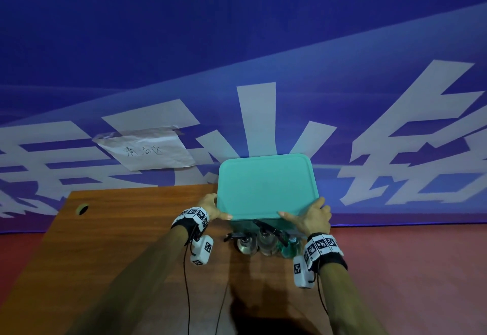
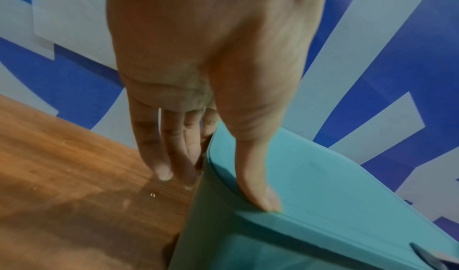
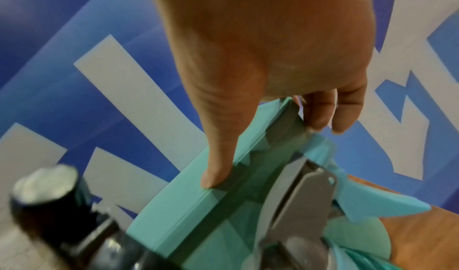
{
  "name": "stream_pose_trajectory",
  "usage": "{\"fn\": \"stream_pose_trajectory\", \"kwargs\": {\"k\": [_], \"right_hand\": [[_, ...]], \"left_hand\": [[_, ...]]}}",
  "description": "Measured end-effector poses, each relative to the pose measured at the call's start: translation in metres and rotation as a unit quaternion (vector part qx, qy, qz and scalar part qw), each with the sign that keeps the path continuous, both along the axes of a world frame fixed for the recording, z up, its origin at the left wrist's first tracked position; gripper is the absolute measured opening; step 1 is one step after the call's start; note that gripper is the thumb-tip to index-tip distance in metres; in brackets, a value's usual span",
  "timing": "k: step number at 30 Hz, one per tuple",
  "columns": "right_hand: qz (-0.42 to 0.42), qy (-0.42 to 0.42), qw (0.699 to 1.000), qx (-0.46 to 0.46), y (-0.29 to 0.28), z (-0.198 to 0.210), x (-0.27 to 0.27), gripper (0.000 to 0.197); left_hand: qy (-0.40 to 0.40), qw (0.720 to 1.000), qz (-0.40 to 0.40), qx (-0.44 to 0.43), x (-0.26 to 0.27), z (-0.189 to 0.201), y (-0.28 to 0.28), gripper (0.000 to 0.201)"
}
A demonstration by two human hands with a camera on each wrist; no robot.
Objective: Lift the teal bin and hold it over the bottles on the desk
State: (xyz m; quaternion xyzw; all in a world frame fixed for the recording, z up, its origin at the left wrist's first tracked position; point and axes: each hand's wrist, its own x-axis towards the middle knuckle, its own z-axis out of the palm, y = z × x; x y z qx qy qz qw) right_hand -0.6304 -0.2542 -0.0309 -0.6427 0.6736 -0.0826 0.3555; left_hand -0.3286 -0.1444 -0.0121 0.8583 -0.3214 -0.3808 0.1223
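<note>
A teal flat lid (image 1: 266, 187) is held over a teal box (image 1: 238, 225) at the far right of a wooden table (image 1: 118, 229). My left hand (image 1: 210, 207) grips the lid's near left corner, thumb (image 2: 258, 176) on top and fingers (image 2: 161, 156) down along the edge. My right hand (image 1: 313, 218) grips the near right corner, thumb (image 3: 218, 166) on top of the lid (image 3: 178, 205) and fingers (image 3: 330, 113) curled round its far side. Below the lid's near edge, several spray bottles (image 1: 266, 242) stick up out of the box.
A blue banner with large white characters hangs behind the table, with a taped paper note (image 1: 147, 150) on it. The table has a cable hole (image 1: 82, 208) at its far left. Red floor (image 1: 408, 269) lies to the right. A grey trigger (image 3: 303, 195) and a teal latch (image 3: 372, 201) sit under my right hand.
</note>
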Motion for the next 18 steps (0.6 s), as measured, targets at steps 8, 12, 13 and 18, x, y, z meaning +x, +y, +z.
{"fn": "stream_pose_trajectory", "kwargs": {"k": [8, 12, 13, 18], "right_hand": [[0.056, -0.013, 0.996, 0.066, -0.054, 0.006, -0.021, 0.095], [0.085, -0.017, 0.996, 0.032, -0.080, 0.018, -0.021, 0.056], [0.092, -0.014, 0.995, 0.020, -0.086, 0.018, -0.018, 0.051], [0.138, 0.019, 0.990, 0.014, -0.109, 0.017, -0.010, 0.024]], "left_hand": [[0.007, 1.000, 0.007, -0.026, 0.018, 0.008, -0.031, 0.065], [-0.038, 0.995, 0.057, -0.068, 0.020, 0.002, -0.048, 0.037], [-0.040, 0.994, 0.064, -0.072, 0.022, 0.000, -0.052, 0.033], [-0.042, 0.987, 0.113, -0.103, 0.036, -0.014, -0.064, 0.029]]}}
